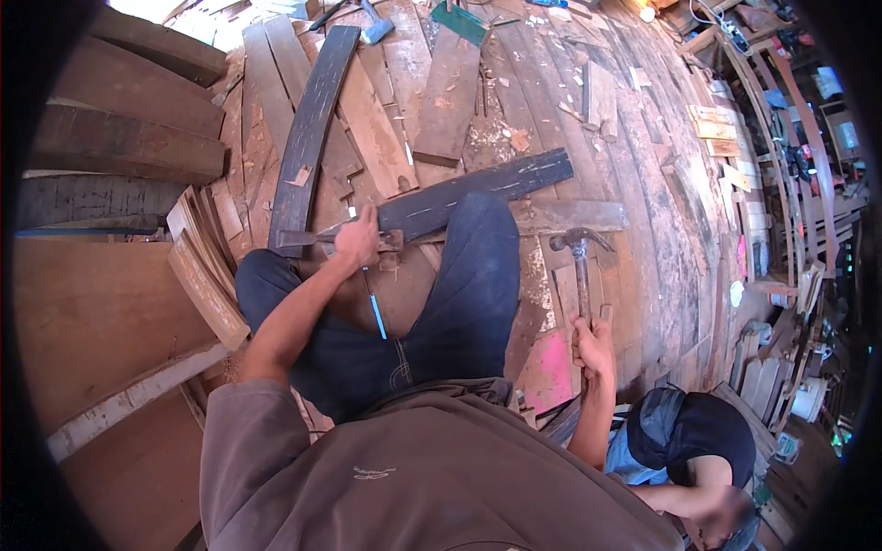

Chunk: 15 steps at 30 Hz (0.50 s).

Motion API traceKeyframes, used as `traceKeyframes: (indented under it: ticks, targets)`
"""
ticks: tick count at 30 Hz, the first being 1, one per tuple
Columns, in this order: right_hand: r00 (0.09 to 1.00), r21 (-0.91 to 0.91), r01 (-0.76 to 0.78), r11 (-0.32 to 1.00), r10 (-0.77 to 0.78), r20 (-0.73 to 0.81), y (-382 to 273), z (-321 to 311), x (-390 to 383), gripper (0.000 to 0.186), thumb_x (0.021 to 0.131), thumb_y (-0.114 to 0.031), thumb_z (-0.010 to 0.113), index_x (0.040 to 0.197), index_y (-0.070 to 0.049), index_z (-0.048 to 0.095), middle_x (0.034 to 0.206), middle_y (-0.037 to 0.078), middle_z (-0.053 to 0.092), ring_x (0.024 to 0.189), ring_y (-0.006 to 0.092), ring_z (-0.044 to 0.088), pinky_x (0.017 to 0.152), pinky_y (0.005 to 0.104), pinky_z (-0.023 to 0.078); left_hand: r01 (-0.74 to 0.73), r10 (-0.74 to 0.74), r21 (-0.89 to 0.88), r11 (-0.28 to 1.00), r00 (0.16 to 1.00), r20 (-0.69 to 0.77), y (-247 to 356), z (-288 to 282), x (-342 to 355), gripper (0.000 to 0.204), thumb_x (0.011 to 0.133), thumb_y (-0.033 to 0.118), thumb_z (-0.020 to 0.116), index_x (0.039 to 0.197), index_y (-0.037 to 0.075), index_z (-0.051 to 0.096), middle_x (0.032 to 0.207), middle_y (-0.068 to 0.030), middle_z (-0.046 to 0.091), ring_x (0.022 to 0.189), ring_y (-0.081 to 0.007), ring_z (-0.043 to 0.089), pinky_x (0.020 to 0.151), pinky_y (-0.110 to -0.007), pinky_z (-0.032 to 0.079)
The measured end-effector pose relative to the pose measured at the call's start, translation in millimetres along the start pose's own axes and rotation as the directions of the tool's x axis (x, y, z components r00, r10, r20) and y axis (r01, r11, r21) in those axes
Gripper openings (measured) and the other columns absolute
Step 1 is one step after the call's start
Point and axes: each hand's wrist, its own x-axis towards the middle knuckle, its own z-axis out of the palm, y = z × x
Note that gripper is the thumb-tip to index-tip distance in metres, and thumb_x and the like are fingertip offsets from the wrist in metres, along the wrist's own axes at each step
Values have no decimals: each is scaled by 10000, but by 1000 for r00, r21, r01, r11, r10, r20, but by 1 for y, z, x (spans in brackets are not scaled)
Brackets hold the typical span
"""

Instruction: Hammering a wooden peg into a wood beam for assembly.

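Floorboards are strewn with offcuts; at right, a claw hammer is gripped by the closed right hand; at left, a wooden piece is partly covered by the half-curled left hand, grip unclear.

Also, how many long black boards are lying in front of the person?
2. The left board runs forward on the person's left side; the crosswise board slants rightward from beside the left hand. Others may be hidden from view.
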Motion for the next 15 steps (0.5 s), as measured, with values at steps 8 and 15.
traceKeyframes:
  ticks: [8, 15]
  targets:
    - [1000, -4, 17, 1000, -16, 26, 0, 6, 19, 191, 913, -191, 538, 762, -87, 482, 529, -42, 370, 367, 48, 303, 312, 227, 199, 181, -179, -23, 983, 981, 77, -56, 38, -24, 891, 617, 115, 690, 1379, -66, 266, 1377, -208, 381, 1029, -368, 610, 775, -422, 538]
    - [999, -5, 34, 999, -34, 1, -1, 6, 26, 212, 897, -207, 545, 744, -114, 432, 525, -33, 371, 354, 55, 312, 296, 219, 205, 157, -150, -188, 970, 987, 53, -41, 9, -33, 1088, 575, 246, 803, 1445, 45, 182, 1436, -233, 301, 1074, -383, 582, 886, -449, 498]
